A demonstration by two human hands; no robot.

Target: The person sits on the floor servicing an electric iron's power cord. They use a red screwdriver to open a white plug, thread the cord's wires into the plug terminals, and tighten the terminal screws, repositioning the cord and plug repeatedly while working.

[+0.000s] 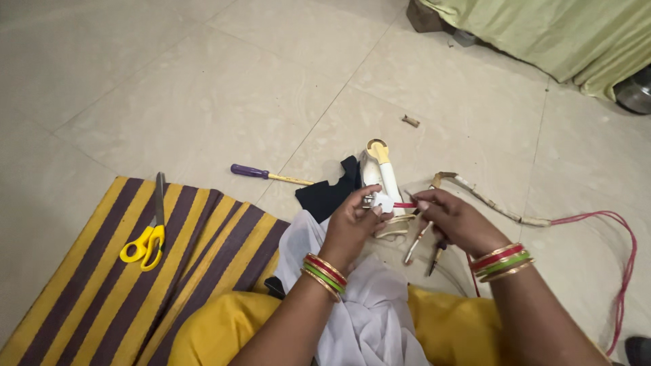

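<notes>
A small white plug piece is pinched in the closed fingers of the left hand. A red wire running from it is gripped by the right hand, just in front of the white appliance.

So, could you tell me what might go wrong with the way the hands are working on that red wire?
The left hand pinches a small white part while the right hand pulls the red wire; the wire may slip or snap. The pliers lie under the right hand and could nick it. The red cord loops loosely on the floor, possibly snagging.
</notes>
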